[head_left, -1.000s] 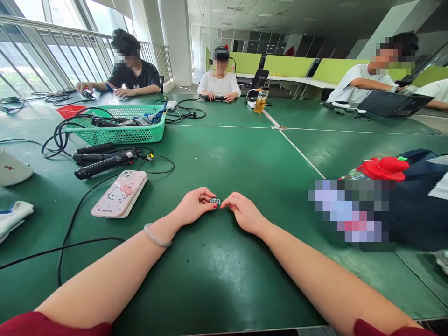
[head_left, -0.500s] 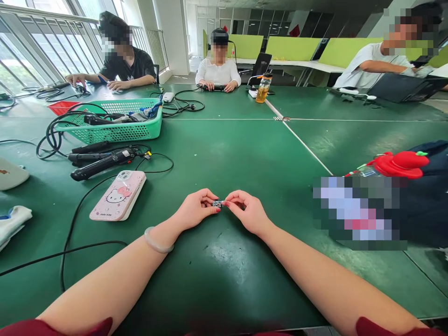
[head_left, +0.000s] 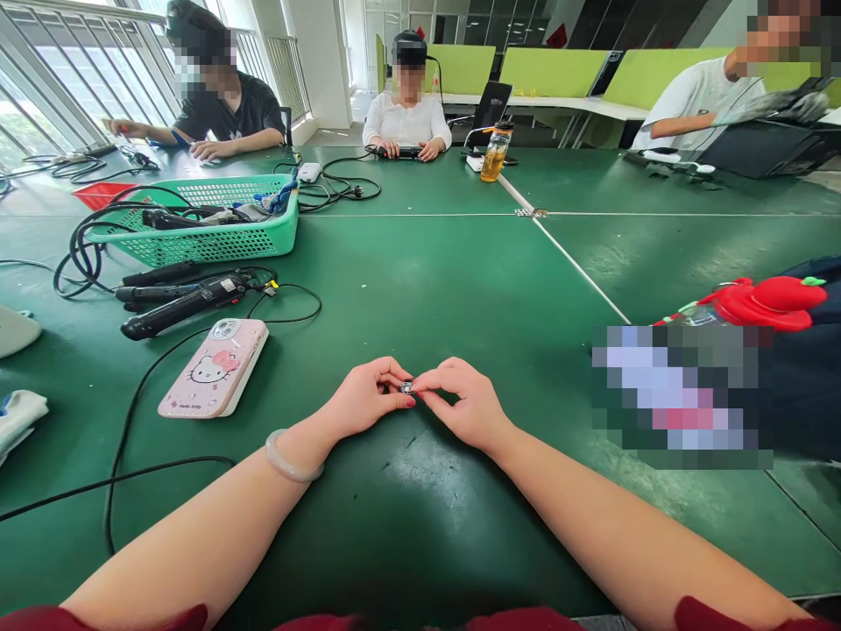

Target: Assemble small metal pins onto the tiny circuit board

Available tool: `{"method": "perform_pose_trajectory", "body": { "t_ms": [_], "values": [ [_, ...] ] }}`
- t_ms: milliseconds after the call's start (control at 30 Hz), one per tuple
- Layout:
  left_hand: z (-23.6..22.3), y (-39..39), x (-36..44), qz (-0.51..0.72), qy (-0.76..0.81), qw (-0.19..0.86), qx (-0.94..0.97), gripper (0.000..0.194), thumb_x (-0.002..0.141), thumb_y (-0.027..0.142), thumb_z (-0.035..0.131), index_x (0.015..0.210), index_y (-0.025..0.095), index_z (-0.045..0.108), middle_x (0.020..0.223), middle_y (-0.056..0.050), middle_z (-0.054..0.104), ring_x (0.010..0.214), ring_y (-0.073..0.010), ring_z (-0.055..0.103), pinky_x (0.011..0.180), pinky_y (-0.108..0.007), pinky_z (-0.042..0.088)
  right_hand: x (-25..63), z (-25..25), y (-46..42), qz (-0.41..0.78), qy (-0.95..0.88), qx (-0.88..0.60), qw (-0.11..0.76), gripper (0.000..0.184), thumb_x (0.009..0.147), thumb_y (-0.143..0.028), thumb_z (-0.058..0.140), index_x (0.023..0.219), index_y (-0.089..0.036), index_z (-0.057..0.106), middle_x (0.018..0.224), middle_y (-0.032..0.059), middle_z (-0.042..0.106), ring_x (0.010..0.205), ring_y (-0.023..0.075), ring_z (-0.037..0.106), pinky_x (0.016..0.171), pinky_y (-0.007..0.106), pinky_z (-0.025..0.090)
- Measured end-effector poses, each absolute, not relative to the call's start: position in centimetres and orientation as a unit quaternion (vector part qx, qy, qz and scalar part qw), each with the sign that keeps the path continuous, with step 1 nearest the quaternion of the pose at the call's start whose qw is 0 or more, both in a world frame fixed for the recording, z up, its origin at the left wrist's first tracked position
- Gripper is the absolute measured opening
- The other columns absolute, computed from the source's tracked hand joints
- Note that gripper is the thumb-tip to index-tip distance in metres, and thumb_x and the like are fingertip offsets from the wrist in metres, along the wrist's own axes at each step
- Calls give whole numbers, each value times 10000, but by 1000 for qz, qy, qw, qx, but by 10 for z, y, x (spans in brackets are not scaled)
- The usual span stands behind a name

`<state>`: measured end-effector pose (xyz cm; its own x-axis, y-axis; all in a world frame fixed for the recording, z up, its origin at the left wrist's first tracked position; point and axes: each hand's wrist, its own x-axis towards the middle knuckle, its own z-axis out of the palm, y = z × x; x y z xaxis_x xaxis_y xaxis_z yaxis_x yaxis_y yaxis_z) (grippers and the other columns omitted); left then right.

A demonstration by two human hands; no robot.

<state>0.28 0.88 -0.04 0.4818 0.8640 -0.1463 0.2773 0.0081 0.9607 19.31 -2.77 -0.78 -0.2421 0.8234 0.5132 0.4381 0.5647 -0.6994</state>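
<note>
One small black-and-white piece sits pinched in the left hand; the right hand touches it; whether pinching, I cannot tell.

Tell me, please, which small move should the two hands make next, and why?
Perhaps the right hand should pinch the small object gently: the left hand holds it, and the right fingertips are close beside it, though contact is hard to tell.

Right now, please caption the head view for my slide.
Left hand and right hand meet at a small object over a green table; a pink-cased phone lies to the left.
</note>
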Motion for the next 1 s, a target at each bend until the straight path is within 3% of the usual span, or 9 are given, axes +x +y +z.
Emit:
{"method": "perform_pose_trajectory", "body": {
  "t_ms": [467, 633, 833, 1000],
  "values": [
    [4, 9, 3, 259, 455, 550, 651, 287, 645, 277, 755, 859, 157, 606, 743, 8, 660, 600, -75, 532, 587, -209, 417, 196, -8, -28, 134, -793, -414, 426, 221, 885, -160, 529, 956, -258, 715, 938, -20, 719, 803, 144, 571, 762, 317, 515],
    [2, 11, 2, 275, 444, 578, 627, 271, 663, 259, 739, 865, 151, 595, 790, -13, 686, 661, -89, 572, 629, -215, 432, 197, -7, -29, 134, -768, -450, 435, 171, 855, -267, 621, 1008, -230, 689, 999, 15, 703, 870, 170, 596, 813, 348, 513],
    [2, 11, 0, 276, 435, 585, 626, 292, 713, 310, 721, 919, 144, 598, 820, -32, 687, 698, -97, 589, 659, -224, 436, 195, -9, -29, 134, -772, -464, 412, 131, 830, -293, 658, 939, -225, 687, 936, 15, 710, 809, 171, 585, 786, 352, 490],
    [5, 9, 2, 283, 416, 635, 586, 373, 673, 356, 765, 927, 142, 594, 834, -41, 688, 745, -112, 619, 732, -249, 475, 192, -9, -30, 129, -771, -476, 402, 94, 833, -274, 642, 898, -214, 673, 911, 15, 708, 806, 170, 585, 791, 352, 450]
  ]
}}
